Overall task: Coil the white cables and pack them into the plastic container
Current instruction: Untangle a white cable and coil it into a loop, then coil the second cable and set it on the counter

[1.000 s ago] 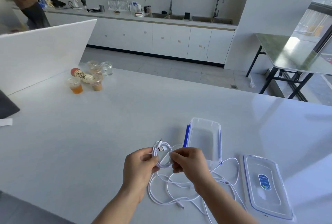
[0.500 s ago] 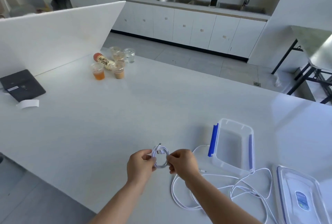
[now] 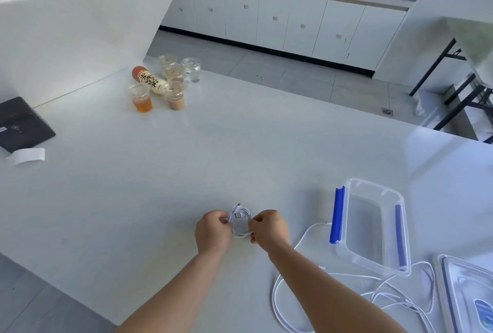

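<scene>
Surface: white surface (image 3: 186, 159), kitchen cabinets (image 3: 266, 18) behind.
Grips: left grip (image 3: 213, 231) and right grip (image 3: 269, 228) pinch a small white coil (image 3: 240, 222), left of the plastic container (image 3: 376, 182).
Coil: plug on top points away from the person; the loop is slightly taller than wide.
Done: one cable seemingly coiled.
Left: loose cables (image 3: 273, 300) beside the container, which looks empty; lid (image 3: 464, 287) off.

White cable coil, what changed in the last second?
The left hand and right hand carried the coil leftward, away from the plastic container, and wound it tighter. Both still pinch it; the container stays open, lid beside it, loose cables on the table.
</scene>
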The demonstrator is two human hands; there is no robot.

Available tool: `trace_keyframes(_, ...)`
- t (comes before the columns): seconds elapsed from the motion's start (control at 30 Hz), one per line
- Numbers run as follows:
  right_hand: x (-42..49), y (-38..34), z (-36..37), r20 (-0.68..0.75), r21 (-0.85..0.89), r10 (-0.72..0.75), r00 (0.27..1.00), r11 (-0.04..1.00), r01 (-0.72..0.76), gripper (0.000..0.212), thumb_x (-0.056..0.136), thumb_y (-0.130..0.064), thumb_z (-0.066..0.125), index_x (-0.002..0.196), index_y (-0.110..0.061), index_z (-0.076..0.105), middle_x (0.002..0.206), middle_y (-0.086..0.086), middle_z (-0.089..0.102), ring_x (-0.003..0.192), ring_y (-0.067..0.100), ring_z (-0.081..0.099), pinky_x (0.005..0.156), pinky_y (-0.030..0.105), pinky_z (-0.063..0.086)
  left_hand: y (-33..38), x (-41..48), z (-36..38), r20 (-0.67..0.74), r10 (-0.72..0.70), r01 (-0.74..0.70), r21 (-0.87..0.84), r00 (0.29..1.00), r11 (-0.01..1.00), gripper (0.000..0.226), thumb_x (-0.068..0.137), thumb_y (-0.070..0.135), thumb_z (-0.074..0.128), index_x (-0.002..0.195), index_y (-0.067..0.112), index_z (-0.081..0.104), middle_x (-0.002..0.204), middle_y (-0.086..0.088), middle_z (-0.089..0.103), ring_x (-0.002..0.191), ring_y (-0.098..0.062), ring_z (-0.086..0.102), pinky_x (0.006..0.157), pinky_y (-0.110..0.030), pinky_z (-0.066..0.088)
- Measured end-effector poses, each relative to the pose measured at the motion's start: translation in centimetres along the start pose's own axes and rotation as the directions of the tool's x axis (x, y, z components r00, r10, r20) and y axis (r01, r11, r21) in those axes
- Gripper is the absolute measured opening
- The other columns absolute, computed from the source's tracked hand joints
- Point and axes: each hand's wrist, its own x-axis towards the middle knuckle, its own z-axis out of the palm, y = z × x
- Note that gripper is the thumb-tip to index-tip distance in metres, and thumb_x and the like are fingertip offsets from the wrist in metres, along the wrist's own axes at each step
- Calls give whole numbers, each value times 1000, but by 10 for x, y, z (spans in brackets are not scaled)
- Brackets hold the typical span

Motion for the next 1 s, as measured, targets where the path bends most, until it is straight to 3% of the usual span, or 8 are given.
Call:
trace_keyframes(0.13,8,3,5,-5,-76,-2,1000,997,1,16,74,-15,56,60,-13,63,67,10,75,69,27,73,52,26,50,0,3,1,39,-9,9,-8,999,1000,16,79,20,68,64,16,72,65,-8,69,62,-25,53,51,-24,37)
trace_keyframes(0.27,13,4,6,-11,-123,-36,999,992,34,16,76,-20,58,60,-17,61,71,9,76,74,29,72,59,30,53,-1,6,2,58,0,-1,7,998,1000,14,77,26,69,70,17,77,61,-7,58,62,-23,48,51,-23,38)
trace_keyframes(0.3,12,5,6,-7,-135,-51,999,990,49,16,77,-21,58,63,-16,63,72,9,76,74,29,71,60,29,52,-3,7,2,58,-7,6,6,998,1000,25,76,28,68,71,4,65,61,-6,54,62,-23,46,52,-27,40)
trace_keyframes(0.33,12,6,5,-5,-137,-60,998,989,59,16,79,-21,58,68,-15,67,73,8,76,74,28,71,61,29,53,-3,6,1,54,-14,13,9,998,1000,23,75,28,67,63,11,56,62,-6,54,64,-25,48,55,-30,42)
trace_keyframes(0.43,7,12,-4,-9,-64,-76,997,995,75,12,82,-20,58,78,-19,69,75,5,75,73,26,72,66,33,58,-5,2,-5,13,-6,6,11,1000,1000,20,80,16,66,97,11,75,89,-6,73,88,-28,66,71,-29,44)
trace_keyframes(0.57,-13,27,-30,-28,187,-70,997,980,74,8,84,-15,61,84,-16,69,75,3,72,55,19,68,68,43,63,-7,-17,-13,2,166,-166,82,986,983,16,83,12,65,95,20,73,88,1,64,82,-22,63,67,-27,42)
trace_keyframes(0.73,-67,68,-82,-95,400,-49,994,913,83,10,85,-6,65,86,-12,72,70,3,71,55,16,64,68,42,61,-1,-61,-9,129,298,-309,83,946,947,23,82,7,66,98,22,74,86,9,64,76,-13,62,76,-26,49)
trace_keyframes(1.0,-140,181,-155,-290,233,11,957,971,60,17,83,-5,63,74,-17,72,62,1,68,51,14,62,62,37,57,20,-144,41,323,448,-484,37,833,874,22,82,10,65,96,23,75,89,9,69,77,-9,62,73,-18,44)
